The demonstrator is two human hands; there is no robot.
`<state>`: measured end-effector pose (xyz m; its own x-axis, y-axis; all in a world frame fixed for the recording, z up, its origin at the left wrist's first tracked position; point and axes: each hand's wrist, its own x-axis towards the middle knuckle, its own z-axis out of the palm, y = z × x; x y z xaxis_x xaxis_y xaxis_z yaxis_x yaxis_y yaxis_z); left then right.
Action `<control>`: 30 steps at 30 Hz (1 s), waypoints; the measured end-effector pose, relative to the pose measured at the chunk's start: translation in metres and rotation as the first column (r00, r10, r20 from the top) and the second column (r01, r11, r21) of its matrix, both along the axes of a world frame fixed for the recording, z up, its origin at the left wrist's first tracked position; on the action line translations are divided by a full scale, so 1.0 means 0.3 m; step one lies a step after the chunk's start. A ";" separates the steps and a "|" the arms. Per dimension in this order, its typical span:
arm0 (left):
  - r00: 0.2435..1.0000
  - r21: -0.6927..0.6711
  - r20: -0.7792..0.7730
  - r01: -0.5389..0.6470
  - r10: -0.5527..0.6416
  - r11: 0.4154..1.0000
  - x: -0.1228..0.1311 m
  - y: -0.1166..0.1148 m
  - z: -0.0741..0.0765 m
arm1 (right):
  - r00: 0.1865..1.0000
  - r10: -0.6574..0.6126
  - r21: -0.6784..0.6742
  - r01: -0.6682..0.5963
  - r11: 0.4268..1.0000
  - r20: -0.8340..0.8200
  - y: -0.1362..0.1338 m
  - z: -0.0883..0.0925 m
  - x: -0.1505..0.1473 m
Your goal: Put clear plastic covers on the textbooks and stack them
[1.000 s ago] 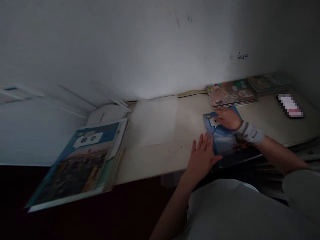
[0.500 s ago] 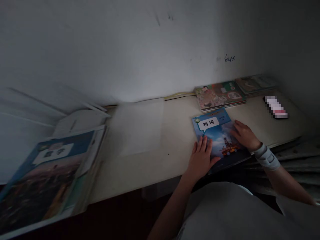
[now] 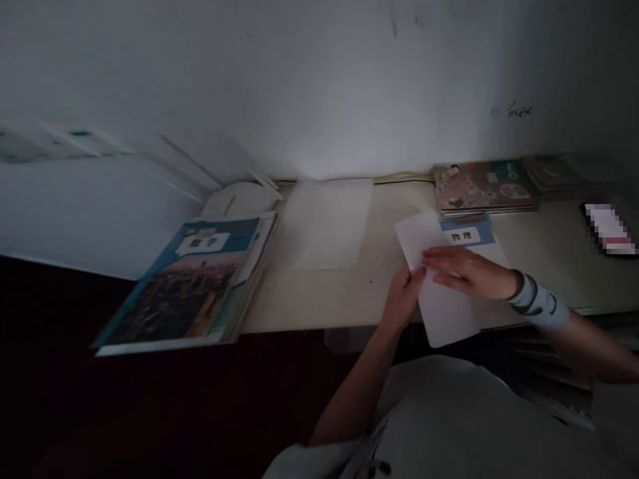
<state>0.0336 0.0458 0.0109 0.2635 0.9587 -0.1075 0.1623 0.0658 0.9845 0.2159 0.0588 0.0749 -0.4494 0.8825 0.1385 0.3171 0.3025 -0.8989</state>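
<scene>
A blue textbook (image 3: 468, 235) lies on the pale desk (image 3: 319, 299) in front of me, mostly covered by a white sheet (image 3: 439, 293) laid slantwise over it; only its top with the white title label shows. My left hand (image 3: 405, 299) grips the sheet's left edge with curled fingers. My right hand (image 3: 466, 271), with a wrap around the wrist, lies flat on top of the sheet with its fingers stretched out.
A stack of books (image 3: 192, 283) with a blue cover on top lies at the desk's left end. Another white sheet (image 3: 329, 223) rests mid-desk near the wall. Colourful books (image 3: 484, 187) are stacked at the back right, a blurred object (image 3: 609, 229) beyond.
The blue textbook was bare under both hands; now a white sheet covers most of it. My left hand took hold of the sheet's edge and my right hand moved onto the sheet.
</scene>
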 end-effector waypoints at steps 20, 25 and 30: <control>0.599 0.189 -0.797 0.124 0.078 0.974 -0.208 0.028 -0.049 | 0.540 -0.089 0.145 -0.062 0.987 0.837 0.390 -0.167 -0.229; 0.700 0.242 -0.701 0.053 0.137 0.969 -0.232 0.025 -0.077 | 0.545 -0.109 0.157 -0.042 0.987 0.831 0.409 -0.185 -0.311; 0.744 0.326 -0.644 0.059 0.176 0.943 -0.245 0.015 -0.103 | 0.587 -0.202 0.212 0.053 0.976 0.784 0.440 -0.189 -0.355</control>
